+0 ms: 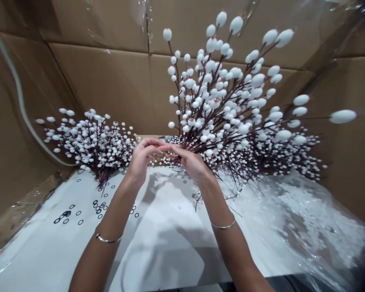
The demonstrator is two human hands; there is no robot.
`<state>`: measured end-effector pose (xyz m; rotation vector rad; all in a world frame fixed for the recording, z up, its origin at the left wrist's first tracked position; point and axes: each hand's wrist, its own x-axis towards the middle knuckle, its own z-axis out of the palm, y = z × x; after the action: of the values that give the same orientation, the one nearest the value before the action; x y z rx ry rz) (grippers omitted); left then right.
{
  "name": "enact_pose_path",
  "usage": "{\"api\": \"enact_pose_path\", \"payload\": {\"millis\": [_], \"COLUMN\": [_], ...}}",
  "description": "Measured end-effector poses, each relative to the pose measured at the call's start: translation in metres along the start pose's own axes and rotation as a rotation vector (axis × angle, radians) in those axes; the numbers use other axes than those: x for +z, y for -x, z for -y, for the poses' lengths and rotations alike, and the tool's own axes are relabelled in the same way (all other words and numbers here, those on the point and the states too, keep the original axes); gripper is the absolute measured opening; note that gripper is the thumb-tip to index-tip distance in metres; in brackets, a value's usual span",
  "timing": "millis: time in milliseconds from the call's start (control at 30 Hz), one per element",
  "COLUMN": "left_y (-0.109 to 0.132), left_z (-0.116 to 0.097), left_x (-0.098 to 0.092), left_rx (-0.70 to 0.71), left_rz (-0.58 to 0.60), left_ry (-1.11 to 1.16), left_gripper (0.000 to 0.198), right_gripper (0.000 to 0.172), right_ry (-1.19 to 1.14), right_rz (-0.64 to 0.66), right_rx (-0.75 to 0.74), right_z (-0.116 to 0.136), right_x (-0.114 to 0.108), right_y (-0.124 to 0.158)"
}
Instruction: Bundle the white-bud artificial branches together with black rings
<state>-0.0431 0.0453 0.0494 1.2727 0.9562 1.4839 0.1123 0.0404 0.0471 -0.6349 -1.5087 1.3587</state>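
Observation:
A large bunch of artificial berry stems [219, 89] with white berries and dark brown twigs fans up and to the right. My right hand [194, 162] is closed around its gathered lower part, above the table. My left hand [144, 156] is at the bunch's left side, its fingers bent and pressed together, their tips meeting the right fingers. Whatever the left fingertips pinch, if anything, is hidden. Small black rings [100, 206] lie scattered on the white tabletop [158, 243], left of and beneath my left forearm.
Another berry bunch [93, 142] rests at the back left. More berry stems [280, 154] are piled at the back right, beside clear plastic wrap [319, 223] holding white bits. Cardboard walls [109, 77] enclose the table, and a pale cable [21, 93] hangs at the left.

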Motion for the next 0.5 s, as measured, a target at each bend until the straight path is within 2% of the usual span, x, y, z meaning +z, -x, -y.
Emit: {"api": "enact_pose_path", "payload": {"millis": [133,233,367,500], "left_y": [0.003,0.004,0.007,0.009], "left_z": [-0.009,-0.013,-0.014,-0.016], "left_x": [-0.008,-0.010,-0.007,-0.006], "left_rx": [0.164,0.266,0.180,0.095], "left_rz": [0.019,0.015,0.147,0.046], "left_ry": [-0.203,-0.382,-0.294,-0.175], "left_gripper": [0.017,0.025,0.029,0.029], "right_gripper": [0.024,0.024,0.025,0.024], "right_ry": [-0.072,-0.100,-0.033,-0.023], "right_rz": [0.063,0.171,0.304,0.411], "right_rx": [0.070,0.129,0.165,0.210], "right_z": [0.006,0.008,0.008,0.006], "right_x": [-0.003,-0.003,0.001,0.005], "right_y": [0.003,0.006,0.008,0.007]}}
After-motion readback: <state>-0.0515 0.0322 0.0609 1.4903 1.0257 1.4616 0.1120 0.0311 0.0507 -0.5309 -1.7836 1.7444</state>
